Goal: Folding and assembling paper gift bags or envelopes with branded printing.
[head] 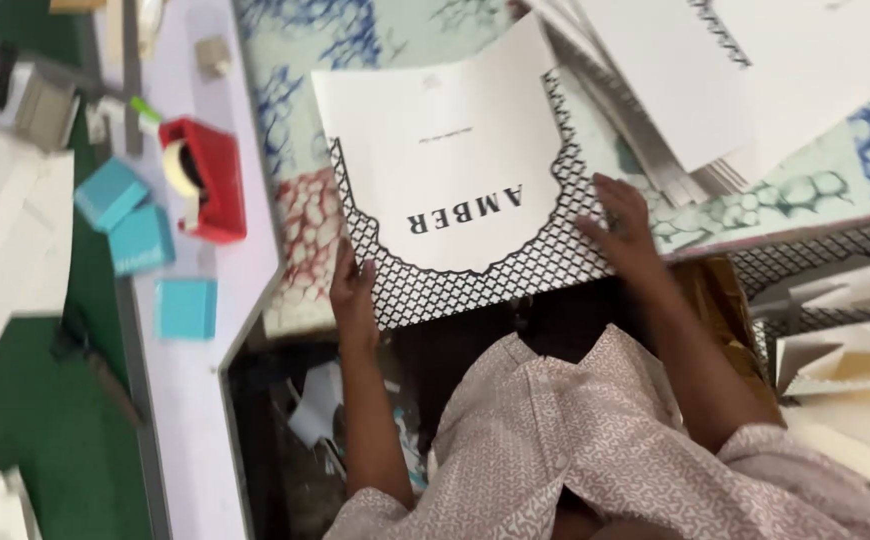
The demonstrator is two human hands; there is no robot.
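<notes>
Far left: a green cutting mat (45,420) lies beside a pale lilac board (190,390). On that board stand three turquoise boxes (140,240) in a loose column and, just to their right, a red tape dispenser (210,180) with a roll of cream tape in it; a small beige block (214,55) sits farther off.

Centre left: my left hand (353,290) rests on the near left corner of the printed card (455,170). The fingers lie flat and close together on the card's patterned edge, pressing on it rather than closing round it; I cannot tell where the thumb sits.

Centre: the printed card, white with a scalloped black lattice border, lies flat on a patterned cloth (295,210) of blue, red and green mottling. Its near edge hangs just over the table's edge, directly in front of my body. Dark lettering on it reads upside down from my side.

Centre right: my right hand (623,225) lies palm down on the card's near right corner, fingers spread slightly apart and flat on the lattice border, gripping nothing.

Far right: a stack of white sheets (745,80) overlaps the cloth, its near edge just beyond my right hand. Nearer, cream card offcuts (855,380) lie in a heap.
</notes>
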